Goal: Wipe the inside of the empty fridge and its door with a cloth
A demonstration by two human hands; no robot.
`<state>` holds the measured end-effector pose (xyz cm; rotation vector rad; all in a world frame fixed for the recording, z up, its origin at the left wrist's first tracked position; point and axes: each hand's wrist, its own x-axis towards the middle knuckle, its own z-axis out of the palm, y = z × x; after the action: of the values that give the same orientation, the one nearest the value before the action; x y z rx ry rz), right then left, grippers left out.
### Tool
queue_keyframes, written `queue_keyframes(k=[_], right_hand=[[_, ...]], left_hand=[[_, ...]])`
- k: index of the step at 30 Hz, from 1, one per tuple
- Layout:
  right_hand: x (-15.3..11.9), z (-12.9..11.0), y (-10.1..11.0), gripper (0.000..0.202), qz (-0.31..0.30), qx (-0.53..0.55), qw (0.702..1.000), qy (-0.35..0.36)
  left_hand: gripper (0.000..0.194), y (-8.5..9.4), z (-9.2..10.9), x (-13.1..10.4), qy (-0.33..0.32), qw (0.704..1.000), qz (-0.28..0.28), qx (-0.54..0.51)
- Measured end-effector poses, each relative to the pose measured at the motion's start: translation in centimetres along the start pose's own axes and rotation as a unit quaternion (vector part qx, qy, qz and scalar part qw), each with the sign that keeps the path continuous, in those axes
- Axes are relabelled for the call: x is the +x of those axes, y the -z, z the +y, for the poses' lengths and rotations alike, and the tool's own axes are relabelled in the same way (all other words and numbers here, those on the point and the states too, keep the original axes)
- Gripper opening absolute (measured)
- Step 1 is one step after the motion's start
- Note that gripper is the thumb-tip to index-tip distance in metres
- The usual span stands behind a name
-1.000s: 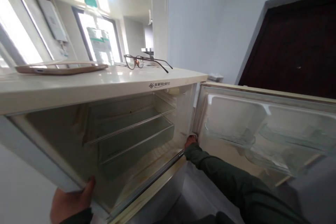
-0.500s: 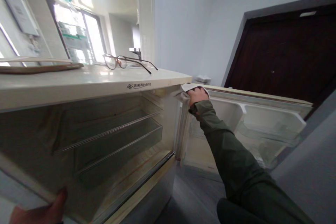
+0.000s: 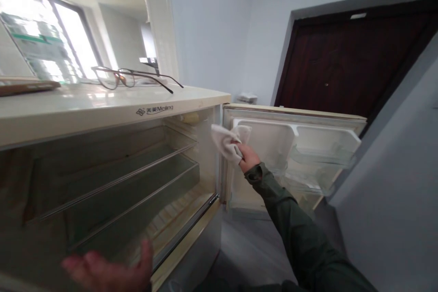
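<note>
the right hand [image 3: 248, 157] is gripping a cloth [image 3: 226, 142], wiping the fridge [image 3: 112, 114] frame near the door [image 3: 294, 146] hinge. the left hand [image 3: 106, 271] is hovering open, holding nothing. the shelves look bare; wiping seems partway done.

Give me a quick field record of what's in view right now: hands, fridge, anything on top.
right hand: closed on a white cloth, held against the right front edge of the fridge opening
left hand: open, blurred, at the fridge's lower front edge
fridge: open, shelves look bare
fridge door: swung wide to the right, its bins show nothing inside
on top: eyeglasses
behind: dark wooden door
</note>
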<state>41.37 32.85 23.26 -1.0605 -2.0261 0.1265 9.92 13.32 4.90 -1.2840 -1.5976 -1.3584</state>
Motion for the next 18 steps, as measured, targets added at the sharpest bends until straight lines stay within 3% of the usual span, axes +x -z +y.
queue_keyframes(k=[2, 6, 8, 10, 12, 14, 18], right_hand=[[-0.8, 0.2, 0.7, 0.040, -0.064, -0.015, 0.998, 0.014], [-1.7, 0.0, 3.3, 0.033, -0.144, -0.100, 0.984, -0.017], [-1.8, 0.2, 5.0, 0.031, -0.163, -0.185, 0.968, -0.051], [-1.5, 0.8, 6.6, 0.038, -0.113, -0.272, 0.952, -0.082], [-0.9, 1.4, 7.9, 0.046, -0.034, -0.338, 0.935, -0.096], [-0.2, 2.0, 8.8, 0.048, 0.015, -0.378, 0.920, -0.101], [0.0, 3.0, 9.1, 0.053, 0.005, -0.406, 0.899, -0.165]], left_hand=[[0.104, -1.1, 4.7, 2.9, -0.080, 0.996, 0.022, -0.042], [0.074, -5.1, 11.5, 9.9, -0.244, 0.944, -0.095, -0.202], [0.048, -7.8, 14.3, 12.8, -0.277, 0.925, -0.104, -0.238], [0.039, -10.5, 17.1, 15.0, -0.283, 0.923, -0.092, -0.242], [0.043, -13.0, 19.7, 16.7, -0.283, 0.919, -0.096, -0.257], [0.051, -14.9, 21.7, 17.8, -0.271, 0.918, -0.138, -0.256], [0.052, -17.4, 23.6, 18.8, -0.246, 0.915, -0.224, -0.228]])
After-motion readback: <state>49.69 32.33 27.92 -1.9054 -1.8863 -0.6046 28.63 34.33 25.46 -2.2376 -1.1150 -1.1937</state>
